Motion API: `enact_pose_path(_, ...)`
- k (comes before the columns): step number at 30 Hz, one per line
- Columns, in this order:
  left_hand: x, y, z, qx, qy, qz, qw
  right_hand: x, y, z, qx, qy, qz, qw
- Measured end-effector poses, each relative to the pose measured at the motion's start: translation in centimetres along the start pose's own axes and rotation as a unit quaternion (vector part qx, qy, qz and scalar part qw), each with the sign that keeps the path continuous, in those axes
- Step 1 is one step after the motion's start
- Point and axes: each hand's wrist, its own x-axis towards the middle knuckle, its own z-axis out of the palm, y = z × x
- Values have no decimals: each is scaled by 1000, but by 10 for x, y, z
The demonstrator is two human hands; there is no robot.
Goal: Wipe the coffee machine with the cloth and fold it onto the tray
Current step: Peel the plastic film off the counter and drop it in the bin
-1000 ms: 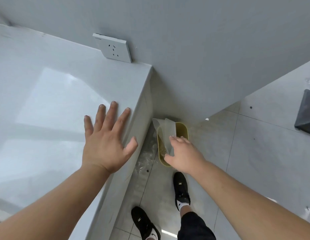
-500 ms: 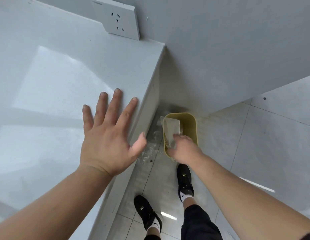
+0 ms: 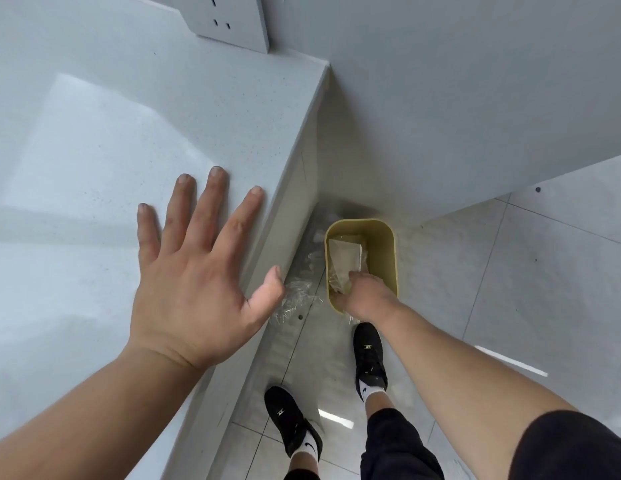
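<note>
No coffee machine, cloth or tray is in view. My left hand [image 3: 194, 275] lies over the white counter [image 3: 111, 140] near its right edge, fingers spread and straight. My right hand [image 3: 366, 294] reaches down into a yellow bin [image 3: 385, 244] on the floor. It holds a clear plastic wrapper [image 3: 347, 258] that sits inside the bin; the fingertips are hidden behind the hand.
A white wall socket [image 3: 233, 22] sits at the back of the counter. Crumpled clear plastic [image 3: 295, 299] lies on the tiled floor between counter and bin. My two black shoes [image 3: 368, 355] stand just below the bin. A grey wall runs behind.
My right hand has gone lower, pushing the clear wrapper from above the bin down into it. The view has tilted downward. My left hand stays spread on the counter.
</note>
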Motion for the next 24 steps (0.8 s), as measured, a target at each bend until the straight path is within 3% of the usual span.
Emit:
enact_pose_path(11, -1, -1, 2, -3, 12, 2, 1000, 27, 6, 10, 27, -11, 30, 999)
enact_pose_path(24, -1, -1, 4, -8, 17, 6, 1000, 36, 10, -4, -21, -3, 24, 999)
